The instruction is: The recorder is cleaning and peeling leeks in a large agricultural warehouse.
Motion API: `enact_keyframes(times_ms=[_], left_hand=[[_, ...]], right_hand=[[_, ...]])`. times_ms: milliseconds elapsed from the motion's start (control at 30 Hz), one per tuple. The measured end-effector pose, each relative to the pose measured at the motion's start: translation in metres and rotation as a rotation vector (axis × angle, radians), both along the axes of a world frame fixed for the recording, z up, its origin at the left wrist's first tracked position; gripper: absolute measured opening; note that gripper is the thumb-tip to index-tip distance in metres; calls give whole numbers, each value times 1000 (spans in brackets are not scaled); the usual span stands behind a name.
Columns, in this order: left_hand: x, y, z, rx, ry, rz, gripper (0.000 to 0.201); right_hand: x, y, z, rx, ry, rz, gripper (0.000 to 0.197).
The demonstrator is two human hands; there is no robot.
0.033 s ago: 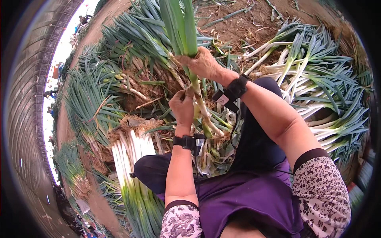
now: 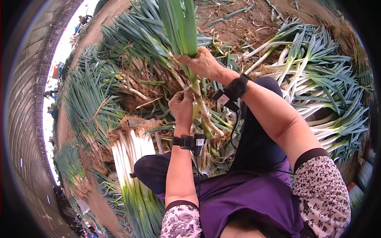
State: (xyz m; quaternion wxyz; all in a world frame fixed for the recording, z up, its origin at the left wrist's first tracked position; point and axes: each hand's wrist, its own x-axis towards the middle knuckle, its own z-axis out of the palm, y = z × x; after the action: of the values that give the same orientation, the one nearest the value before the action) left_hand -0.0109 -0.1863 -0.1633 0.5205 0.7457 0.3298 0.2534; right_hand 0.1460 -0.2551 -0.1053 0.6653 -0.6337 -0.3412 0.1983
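A leek [image 2: 180, 31] stands up in front of me, its broad green leaves reaching the top of the view. My right hand [image 2: 204, 65] is closed around it just below the leaves. Lower down, my left hand [image 2: 181, 104] pinches at the stalk's left side, fingers closed; whether it grips the stem or a loose outer layer is hidden. The pale lower stalk slants down to the right past my left hand. Beneath lie leek trimmings [image 2: 206, 158] between my legs.
Leeks with earthy roots [image 2: 91, 95] are heaped to the left and far left. By my left knee lies a bundle of clean white-stemmed leeks [image 2: 133, 158]. More white-stemmed leeks [image 2: 325, 79] spread at the right. Bare soil [image 2: 238, 23] shows ahead; a curved ribbed wall [image 2: 27, 99] rises far left.
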Motion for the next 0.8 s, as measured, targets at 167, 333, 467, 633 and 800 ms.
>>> enact_keyframes(times_ms=[167,333,467,633,800], left_hand=[[-29,-1,-40,-893,-161,112,14],[-85,-16,-88,-844,73,399,15],[-117,16,-87,96,290,335,34],[-40,-8,32,-52,25,39,30],[-6,-5,40,-535,-195,-182,23]], right_hand=[[11,-7,6,86,7,9,33],[10,-12,6,67,-38,-27,40],[3,-11,17,60,211,49,40],[7,-20,14,290,477,109,35],[-5,-10,17,327,752,231,41]])
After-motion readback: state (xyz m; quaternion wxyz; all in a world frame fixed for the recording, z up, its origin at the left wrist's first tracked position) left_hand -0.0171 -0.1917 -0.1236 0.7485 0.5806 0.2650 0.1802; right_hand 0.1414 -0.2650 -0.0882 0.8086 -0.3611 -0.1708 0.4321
